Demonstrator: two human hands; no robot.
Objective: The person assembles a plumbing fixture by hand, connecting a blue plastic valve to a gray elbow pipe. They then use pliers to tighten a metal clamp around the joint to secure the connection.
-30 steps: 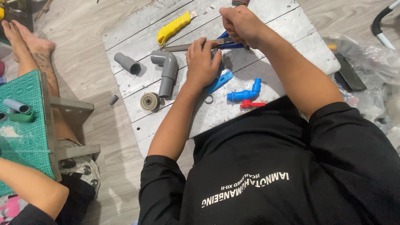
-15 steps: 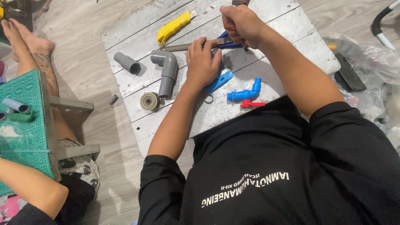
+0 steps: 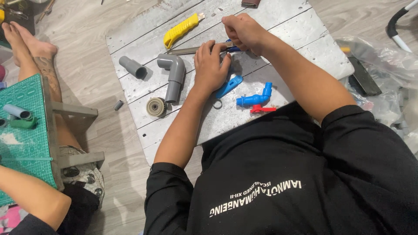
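My left hand (image 3: 211,65) lies palm down on the whitewashed wooden board (image 3: 287,26), its fingertips pinning a thin grey metal strip (image 3: 187,50). My right hand (image 3: 244,30) is closed in a fist just beyond it, gripping a small blue-handled tool (image 3: 233,48) at the strip's right end. What the tool's tip touches is hidden by both hands. A flat blue plastic piece (image 3: 229,85) pokes out from under my left palm, with a small metal ring (image 3: 217,104) beside my wrist.
Also on the board are a yellow utility knife (image 3: 183,29), a grey pipe elbow (image 3: 174,74), a short grey pipe piece (image 3: 133,67), a ribbed grey disc (image 3: 155,106), a blue tap (image 3: 257,99) and a red handle (image 3: 262,109). Another person's feet (image 3: 26,41) and a green mat (image 3: 21,130) are at the left. Plastic bags (image 3: 383,56) lie at the right.
My right hand has shifted slightly left, closer to my left hand. The parts on the board lie as before.
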